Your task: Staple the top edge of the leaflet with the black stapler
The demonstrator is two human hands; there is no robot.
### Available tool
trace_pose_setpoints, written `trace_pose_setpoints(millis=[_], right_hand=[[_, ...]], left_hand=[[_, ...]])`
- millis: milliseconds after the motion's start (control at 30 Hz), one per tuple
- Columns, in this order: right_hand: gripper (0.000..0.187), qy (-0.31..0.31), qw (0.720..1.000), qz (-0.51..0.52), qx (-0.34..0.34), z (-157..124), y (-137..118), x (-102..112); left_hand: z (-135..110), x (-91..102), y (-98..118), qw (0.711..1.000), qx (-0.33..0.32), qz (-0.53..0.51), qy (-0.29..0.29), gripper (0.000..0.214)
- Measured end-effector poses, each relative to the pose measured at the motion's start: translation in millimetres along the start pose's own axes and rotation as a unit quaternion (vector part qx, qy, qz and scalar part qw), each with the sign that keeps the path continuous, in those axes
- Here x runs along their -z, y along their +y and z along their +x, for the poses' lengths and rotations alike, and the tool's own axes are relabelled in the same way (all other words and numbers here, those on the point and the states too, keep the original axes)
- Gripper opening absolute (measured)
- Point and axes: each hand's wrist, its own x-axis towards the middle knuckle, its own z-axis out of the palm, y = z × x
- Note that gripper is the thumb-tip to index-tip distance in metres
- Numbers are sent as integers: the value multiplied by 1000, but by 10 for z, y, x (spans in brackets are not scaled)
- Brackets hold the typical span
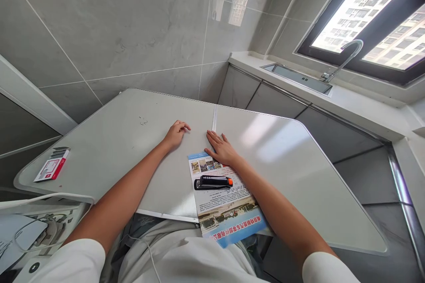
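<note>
Two panels make up the pale grey folding table [126,150]; the glossy printed leaflet [226,205] overhangs its near edge. The right hand [222,148] lies flat on the sheet's far end, fingers loosely spread; the left hand [175,135] rests on bare tabletop, fingers half curled, holding nothing. If the right palm lifts, I'd say the sheet could slip off, taking the black orange-tipped stapler [212,181] lying across it.
</note>
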Motion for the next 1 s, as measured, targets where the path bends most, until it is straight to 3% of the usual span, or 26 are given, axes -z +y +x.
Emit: trace_pose_setpoints(millis=[133, 200, 433, 600, 767, 867, 1000], right_hand=[[73, 11, 999, -4, -35, 346, -152, -80], [71, 16, 998, -4, -64, 537, -213, -119], [72, 55, 983, 18, -174, 1143, -415, -238], [73, 73, 969, 33, -235, 1428, -683, -287], [66, 102, 975, 56, -187, 1393, -801, -154], [54, 100, 977, 68, -177, 1186, -673, -12], [34, 39, 984, 79, -152, 881, -395, 133]], left_hand=[[71, 125, -38, 969, 119, -209, 56, 17], [95, 204, -59, 949, 144, -270, 78, 19], [145, 477, -119, 928, 153, -317, 123, 26], [179, 557, -166, 930, 154, -301, 144, 29], [178, 564, -199, 949, 125, -233, 170, 22], [157, 532, -202, 966, 97, -166, 171, 16], [112, 456, -184, 990, 40, -56, 127, 17]])
